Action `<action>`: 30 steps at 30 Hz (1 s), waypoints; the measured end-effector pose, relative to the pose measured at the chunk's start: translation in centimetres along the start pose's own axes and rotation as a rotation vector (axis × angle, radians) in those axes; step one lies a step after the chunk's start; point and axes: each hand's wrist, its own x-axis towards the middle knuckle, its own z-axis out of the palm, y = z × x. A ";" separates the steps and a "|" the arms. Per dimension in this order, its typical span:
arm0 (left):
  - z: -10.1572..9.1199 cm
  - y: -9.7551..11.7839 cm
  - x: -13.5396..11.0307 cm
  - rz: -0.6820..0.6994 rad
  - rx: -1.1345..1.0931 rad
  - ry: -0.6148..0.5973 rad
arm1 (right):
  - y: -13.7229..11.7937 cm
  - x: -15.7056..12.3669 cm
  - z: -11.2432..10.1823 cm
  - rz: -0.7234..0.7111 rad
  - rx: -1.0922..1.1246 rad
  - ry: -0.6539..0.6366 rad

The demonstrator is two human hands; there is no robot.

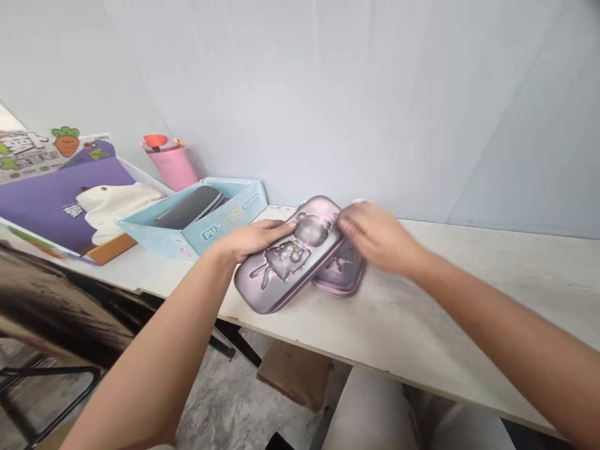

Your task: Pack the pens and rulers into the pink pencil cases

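A pinkish-purple hard pencil case [285, 259] with a raised rabbit figure lies on the pale table [469, 281]. A second case of the same colour [342, 272] sits half under it on the right. My left hand [255, 239] rests on the top case's left edge, fingers laid over it. My right hand [375, 236], blurred by motion, is at the top case's right end, fingers curled at its edge.
A light blue open box [197, 222] with a dark case inside stands to the left. Behind it are a pink cup [171, 164] and a purple carrot-print box [56, 187] holding a white plush. Below the table edge lies a cardboard box [295, 372].
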 end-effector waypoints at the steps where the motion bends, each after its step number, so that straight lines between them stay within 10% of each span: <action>1: 0.7 1.4 -0.2 0.038 0.101 -0.087 | 0.7 -0.4 -2.0 0.042 0.025 0.082; 3: 2.7 4.4 -0.1 0.122 0.335 -0.276 | 1.9 -1.9 -5.6 0.101 0.134 0.060; 8: 10.2 10.9 1.5 0.255 0.758 -0.640 | 3.8 -8.1 -11.6 0.191 0.370 -0.600; 11: 15.0 13.4 2.4 0.279 0.827 -0.716 | 4.6 -12.1 -13.4 0.339 0.229 -0.686; 18: 22.5 15.9 4.8 0.423 0.654 -0.227 | 7.7 -18.3 -17.5 0.229 -0.688 -0.328; 22: 25.0 15.9 5.5 0.533 0.447 -0.017 | 10.4 -20.4 -20.1 0.394 -0.887 -0.035; 30: 30.6 14.3 8.7 0.419 -0.412 0.101 | 9.0 -24.0 -17.5 0.447 -0.855 -0.149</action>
